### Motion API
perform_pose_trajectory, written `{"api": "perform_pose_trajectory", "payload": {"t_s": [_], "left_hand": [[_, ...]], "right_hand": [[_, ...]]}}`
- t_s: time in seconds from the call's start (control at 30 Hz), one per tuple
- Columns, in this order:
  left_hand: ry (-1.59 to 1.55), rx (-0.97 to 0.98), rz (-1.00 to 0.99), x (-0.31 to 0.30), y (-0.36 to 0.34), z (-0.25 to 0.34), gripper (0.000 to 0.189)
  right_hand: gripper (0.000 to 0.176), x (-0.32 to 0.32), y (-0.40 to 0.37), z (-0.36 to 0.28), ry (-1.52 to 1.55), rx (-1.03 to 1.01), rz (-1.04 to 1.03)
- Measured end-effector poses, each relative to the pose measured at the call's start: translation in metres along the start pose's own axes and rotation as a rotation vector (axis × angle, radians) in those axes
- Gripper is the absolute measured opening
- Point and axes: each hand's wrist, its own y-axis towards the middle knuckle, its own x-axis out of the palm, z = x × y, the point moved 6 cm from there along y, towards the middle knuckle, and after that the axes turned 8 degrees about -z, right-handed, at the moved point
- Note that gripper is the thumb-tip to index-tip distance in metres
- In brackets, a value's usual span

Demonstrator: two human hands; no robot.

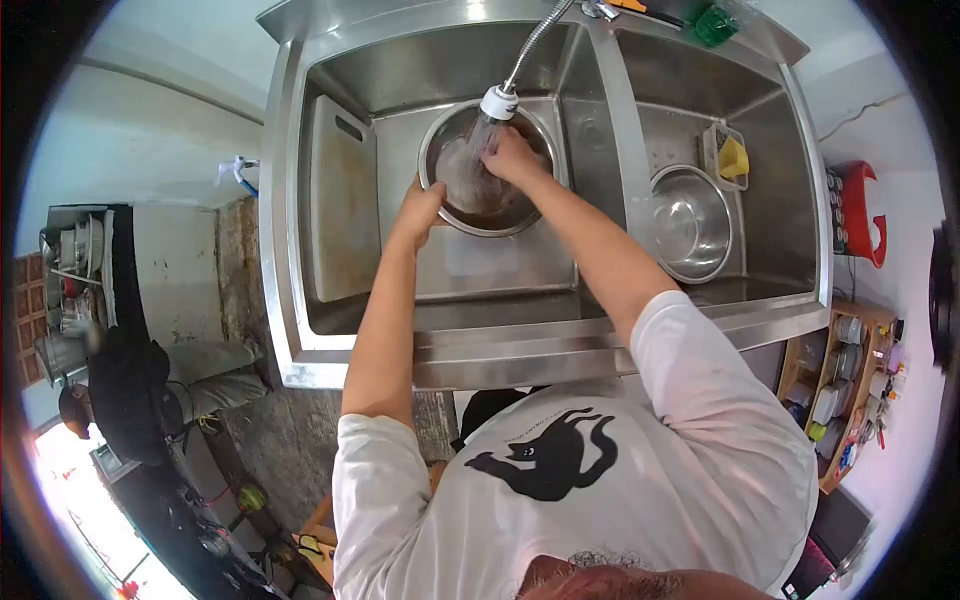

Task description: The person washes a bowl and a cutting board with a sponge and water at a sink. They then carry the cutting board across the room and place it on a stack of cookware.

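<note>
A round stainless steel bowl (497, 228) stands in the large left basin. My left hand (420, 212) grips its left rim, with the thumb over the edge and the other fingers outside. Water runs down into the bowl from a white spray head (499, 102) on a flexible metal hose. My right hand (511, 155) is inside the bowl beside the stream, its fingers curled together. Whatever those fingers hold, if anything, is hidden by the hand and the water. The water (465, 180) in the bowl looks cloudy.
A white cutting board (343, 200) leans on the basin's left wall. In the right basin are another steel bowl (690, 225) and a small caddy (712, 150) with a yellow sponge (733, 158). A green bottle (714, 26) lies at the sink's back edge.
</note>
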Motion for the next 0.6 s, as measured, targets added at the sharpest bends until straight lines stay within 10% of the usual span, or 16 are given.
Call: {"api": "perform_pose_trajectory", "payload": {"t_s": [0.07, 0.13, 0.27, 0.37, 0.6], "left_hand": [[-0.137, 0.012, 0.020, 0.003, 0.008, 0.001, 0.040], [-0.147, 0.006, 0.055, 0.011, -0.008, 0.003, 0.042], [0.016, 0.054, 0.237, -0.031, 0.002, -0.008, 0.047], [0.177, 0.046, 0.277, -0.039, -0.005, 0.005, 0.069], [0.583, 0.218, 0.576, -0.045, -0.027, 0.023, 0.067]], "right_hand": [[0.041, 0.006, 0.003, -0.015, -0.069, -0.157, 0.286], [0.041, 0.048, -0.025, -0.026, 0.072, -0.282, -0.214], [0.039, 0.021, -0.059, -0.016, -0.399, -0.272, -0.285], [0.033, -0.024, -0.058, -0.008, -0.689, -0.359, -0.112], [0.021, -0.198, -0.092, -0.025, -0.183, -0.160, 0.498]]}}
